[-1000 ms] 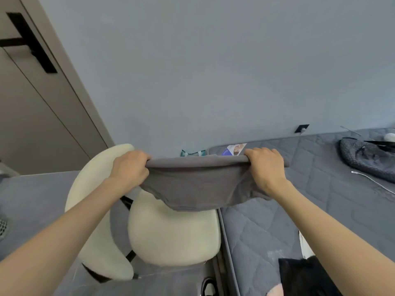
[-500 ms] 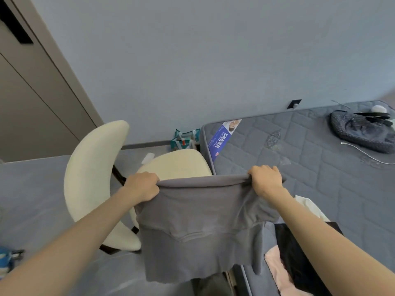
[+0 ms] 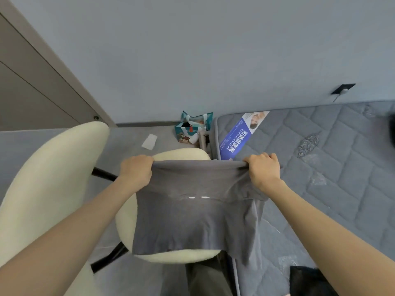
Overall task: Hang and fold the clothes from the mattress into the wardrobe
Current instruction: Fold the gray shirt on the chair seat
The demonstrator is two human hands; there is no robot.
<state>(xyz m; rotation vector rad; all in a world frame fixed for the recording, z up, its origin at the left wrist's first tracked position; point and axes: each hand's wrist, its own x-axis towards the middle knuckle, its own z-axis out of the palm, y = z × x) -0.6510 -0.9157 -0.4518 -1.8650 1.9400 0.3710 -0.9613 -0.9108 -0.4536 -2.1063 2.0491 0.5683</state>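
A grey garment hangs folded over between my two hands, above the cream chair seat. My left hand grips its top left corner. My right hand grips the top right corner, by the mattress edge. One loose flap of the cloth dangles lower on the right side. The grey quilted mattress lies to the right. A black garment lies on the mattress at the bottom right. The wardrobe's beige panel stands at the upper left.
A cream chair backrest curves at the left. A teal gift bag stands on the floor by the wall, with a white slip of paper beside it. A blue label lies on the mattress corner. A black wall socket is at the right.
The view has tilted down and both hands have lowered the garment, which has dropped open to hang longer in front of the chair seat.
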